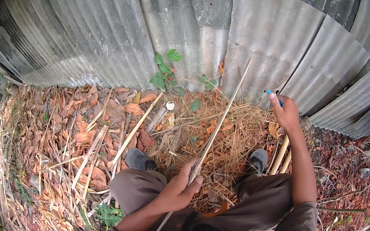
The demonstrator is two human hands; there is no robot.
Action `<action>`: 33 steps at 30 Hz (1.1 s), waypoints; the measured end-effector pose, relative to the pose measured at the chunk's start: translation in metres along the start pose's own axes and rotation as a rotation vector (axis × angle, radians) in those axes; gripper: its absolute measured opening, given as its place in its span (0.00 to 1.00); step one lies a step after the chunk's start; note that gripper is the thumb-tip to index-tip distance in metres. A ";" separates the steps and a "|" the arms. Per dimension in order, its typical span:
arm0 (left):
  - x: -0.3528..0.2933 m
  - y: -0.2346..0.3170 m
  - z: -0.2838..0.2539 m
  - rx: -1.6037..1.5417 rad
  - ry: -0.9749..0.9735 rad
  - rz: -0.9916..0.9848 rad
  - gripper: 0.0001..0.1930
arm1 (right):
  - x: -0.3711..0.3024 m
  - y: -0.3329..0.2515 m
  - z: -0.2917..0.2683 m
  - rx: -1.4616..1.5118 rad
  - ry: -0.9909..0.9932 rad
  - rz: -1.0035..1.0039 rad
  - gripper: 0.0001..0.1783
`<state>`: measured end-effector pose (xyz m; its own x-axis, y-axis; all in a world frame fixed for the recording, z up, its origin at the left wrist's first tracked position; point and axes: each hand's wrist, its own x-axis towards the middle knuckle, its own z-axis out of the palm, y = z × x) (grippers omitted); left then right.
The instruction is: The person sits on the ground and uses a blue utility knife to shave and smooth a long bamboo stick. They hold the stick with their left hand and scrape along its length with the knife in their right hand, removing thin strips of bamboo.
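Note:
My left hand (178, 189) is closed around a long, thin bamboo strip (223, 116). The strip slants from my lap up toward the metal fence, its far end free in the air. Off to the right, my raised right hand (285, 113) grips a small tool with a blue handle (269, 92). Its thumb lies along the handle, and I cannot make out the tool's working end. The tool is apart from the strip. Pale shavings (240, 128) lie heaped on the ground between my feet.
A corrugated metal fence (98, 23) stands close in front. Split bamboo pieces (138, 125) lie over dry leaves (82, 136) on the left. Two bamboo poles (280, 155) rest beside my right shoe (258, 159). A green plant (162, 72) grows against the fence.

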<state>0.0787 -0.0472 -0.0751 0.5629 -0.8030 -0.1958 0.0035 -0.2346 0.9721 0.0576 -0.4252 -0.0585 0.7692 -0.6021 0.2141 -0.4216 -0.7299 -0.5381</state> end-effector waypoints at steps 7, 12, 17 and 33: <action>0.014 0.011 0.004 -0.152 -0.047 0.114 0.34 | -0.048 -0.081 0.023 -0.086 -0.261 -0.489 0.42; 0.010 0.020 0.003 -0.119 -0.050 0.070 0.34 | -0.044 -0.078 0.030 -0.127 -0.159 -0.543 0.42; 0.002 0.010 -0.001 0.120 -0.009 0.133 0.34 | -0.038 -0.072 0.038 -0.214 0.005 -0.634 0.42; -0.009 -0.002 -0.013 -0.263 -0.146 0.042 0.32 | 0.014 0.022 -0.005 -0.034 0.048 0.179 0.48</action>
<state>0.0844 -0.0324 -0.0735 0.4427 -0.8835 -0.1529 0.2076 -0.0649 0.9761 0.0568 -0.4515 -0.0636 0.6571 -0.7373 0.1568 -0.5663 -0.6201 -0.5430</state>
